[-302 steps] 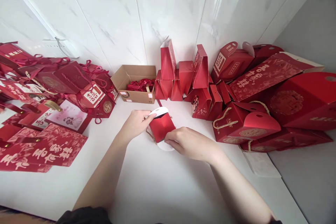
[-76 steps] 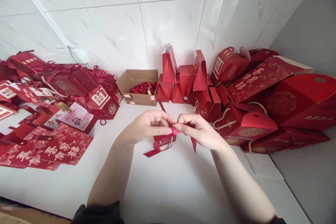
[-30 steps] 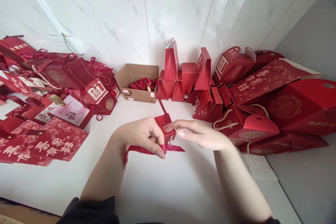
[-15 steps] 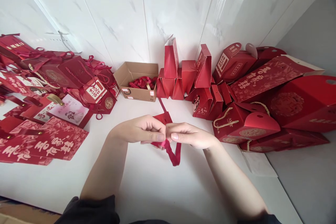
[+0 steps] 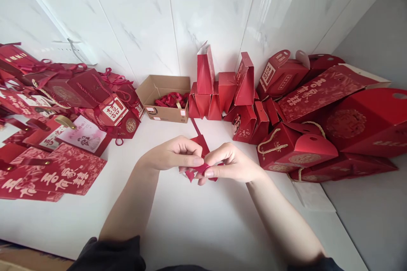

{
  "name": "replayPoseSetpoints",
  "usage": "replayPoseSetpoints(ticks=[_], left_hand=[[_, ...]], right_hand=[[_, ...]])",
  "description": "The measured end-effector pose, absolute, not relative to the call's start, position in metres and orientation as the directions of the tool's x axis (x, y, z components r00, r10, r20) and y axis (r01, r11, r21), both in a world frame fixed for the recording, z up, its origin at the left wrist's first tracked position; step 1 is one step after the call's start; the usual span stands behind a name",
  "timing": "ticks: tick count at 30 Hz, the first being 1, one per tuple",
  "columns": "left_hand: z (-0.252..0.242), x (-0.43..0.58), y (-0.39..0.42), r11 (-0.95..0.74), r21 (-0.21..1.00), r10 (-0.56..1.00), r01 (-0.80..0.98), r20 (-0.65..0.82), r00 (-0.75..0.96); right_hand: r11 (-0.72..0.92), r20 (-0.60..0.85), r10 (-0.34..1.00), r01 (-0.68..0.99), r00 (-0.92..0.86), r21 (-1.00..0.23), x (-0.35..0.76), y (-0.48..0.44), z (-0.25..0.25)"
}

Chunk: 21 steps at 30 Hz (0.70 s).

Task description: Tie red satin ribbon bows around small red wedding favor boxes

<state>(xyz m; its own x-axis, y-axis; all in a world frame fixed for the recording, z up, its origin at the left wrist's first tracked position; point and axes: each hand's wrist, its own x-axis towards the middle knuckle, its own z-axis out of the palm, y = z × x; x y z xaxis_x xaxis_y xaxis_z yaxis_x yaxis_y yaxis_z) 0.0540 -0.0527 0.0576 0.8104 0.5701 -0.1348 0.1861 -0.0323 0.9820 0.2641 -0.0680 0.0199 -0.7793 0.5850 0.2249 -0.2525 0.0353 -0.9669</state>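
Note:
My left hand [image 5: 178, 153] and my right hand [image 5: 233, 164] meet over the middle of the white table, fingertips almost touching. Both are closed in a pinch on a red ribbon [image 5: 202, 168], which is bunched between thumbs and forefingers. Just behind and below them lies a small red gift box [image 5: 201, 142], mostly covered by the hands. A thin strip of ribbon [image 5: 194, 126] runs from behind this box back toward the cardboard carton.
A cardboard carton [image 5: 167, 114] at the back holds more red ribbon. Several small red boxes [image 5: 203, 106] stand beside it. Larger red gift boxes [image 5: 297, 148] are stacked at the right. Red gift bags and boxes [image 5: 68, 169] crowd the left side. A tiled wall [image 5: 210, 17] closes the back.
My right hand has turned and pulled slightly away from the left, its thumb and forefinger now pinching. The ribbon loop that hung below the hands is drawn up.

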Motion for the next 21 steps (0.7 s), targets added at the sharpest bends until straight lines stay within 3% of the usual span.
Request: replayPoseSetpoints(ticks=[4, 11, 21], left_hand=[[0.061, 0.056, -0.056, -0.004, 0.988, 0.510, 0.157, -0.133, 0.850], [0.066, 0.054, -0.058, -0.015, 0.989, 0.491, 0.149, -0.123, 0.862], [0.052, 0.032, -0.035, -0.050, 0.986, 0.636, 0.159, -0.091, 0.766]], right_hand=[[0.006, 0.302, 0.535, -0.354, -0.789, -0.935, 0.265, -0.072, 0.023], [0.108, 0.436, 0.355, -0.427, -0.827, -0.898, 0.268, -0.077, 0.022], [0.145, 0.611, 0.246, -0.595, -0.752, -0.791, 0.290, -0.077, 0.028]])
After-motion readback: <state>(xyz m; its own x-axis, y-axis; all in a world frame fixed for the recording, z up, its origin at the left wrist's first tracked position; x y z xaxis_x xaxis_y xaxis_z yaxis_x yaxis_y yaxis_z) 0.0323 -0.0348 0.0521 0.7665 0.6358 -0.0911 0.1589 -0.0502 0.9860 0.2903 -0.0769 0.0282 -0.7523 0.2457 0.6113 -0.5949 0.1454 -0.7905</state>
